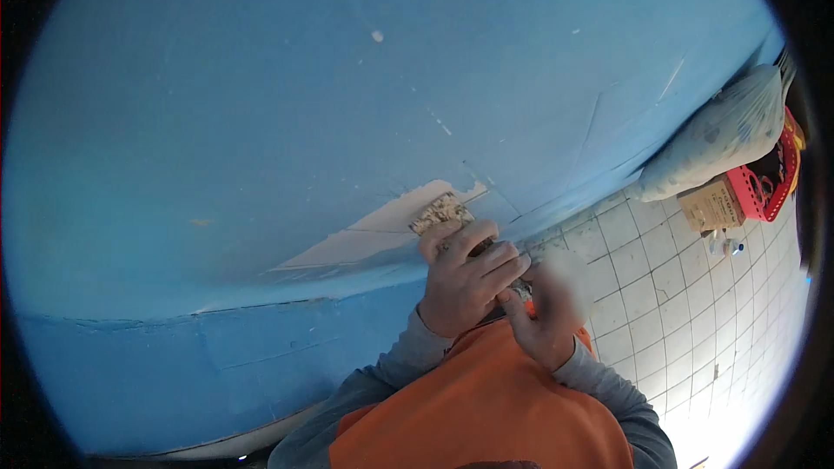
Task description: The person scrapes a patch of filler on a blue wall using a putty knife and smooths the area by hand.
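A scraper with a broad, paint-crusted blade rests against the blue wall, at a pale bare patch where the paint is gone. My left hand is wrapped round the scraper just behind the blade, its fingers hiding most of the handle. Close to my body, my right hand closes on the handle's back end, thumb along it. The outer side of that hand is blurred.
White square floor tiles lie to the right. Along the wall at the far right are a stuffed translucent plastic sack, a cardboard box, a red plastic basket and small bottles. A blue ledge runs below the wall at left.
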`<state>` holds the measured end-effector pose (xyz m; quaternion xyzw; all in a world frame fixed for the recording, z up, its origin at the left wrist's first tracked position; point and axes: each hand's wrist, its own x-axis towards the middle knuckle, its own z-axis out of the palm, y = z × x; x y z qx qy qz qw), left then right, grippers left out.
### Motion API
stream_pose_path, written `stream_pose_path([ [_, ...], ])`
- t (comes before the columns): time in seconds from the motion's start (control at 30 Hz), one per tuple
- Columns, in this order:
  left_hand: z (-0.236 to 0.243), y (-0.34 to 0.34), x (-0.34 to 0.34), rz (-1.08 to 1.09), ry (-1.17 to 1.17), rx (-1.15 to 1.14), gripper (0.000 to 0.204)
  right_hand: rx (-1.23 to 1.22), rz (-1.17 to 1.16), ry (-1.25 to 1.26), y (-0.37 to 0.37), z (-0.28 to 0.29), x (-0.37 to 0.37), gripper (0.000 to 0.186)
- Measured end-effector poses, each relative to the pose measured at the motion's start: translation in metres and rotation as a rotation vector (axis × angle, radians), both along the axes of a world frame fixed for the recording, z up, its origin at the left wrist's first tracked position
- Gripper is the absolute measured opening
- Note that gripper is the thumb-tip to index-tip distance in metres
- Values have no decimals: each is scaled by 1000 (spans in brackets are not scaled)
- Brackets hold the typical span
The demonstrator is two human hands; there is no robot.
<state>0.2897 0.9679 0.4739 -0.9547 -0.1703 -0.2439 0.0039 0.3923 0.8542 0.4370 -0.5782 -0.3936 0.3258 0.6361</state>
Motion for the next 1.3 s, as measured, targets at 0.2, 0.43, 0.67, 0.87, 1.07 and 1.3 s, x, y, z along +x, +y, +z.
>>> stream_pose_path([
  [0.2,-6,1,-5,11,-39,-14,21,-8,52,-51,-1,-1,0,21],
  [0.43,-11,0,-6,-31,-39,-104,15,-3,56,44,0,0,-2,18],
  [0.67,-4,0,-6,-43,-41,-135,24,-30,85,73,-4,2,-1,17],
  [0.87,9,3,-4,-13,2,-5,19,64,44,20,-1,2,-5,17],
  [1.07,6,4,-2,-29,-39,-7,17,-17,5,17,-1,9,-5,17],
  [1.3,4,3,-6,-42,-68,-54,19,14,7,-29,0,10,-7,14],
])
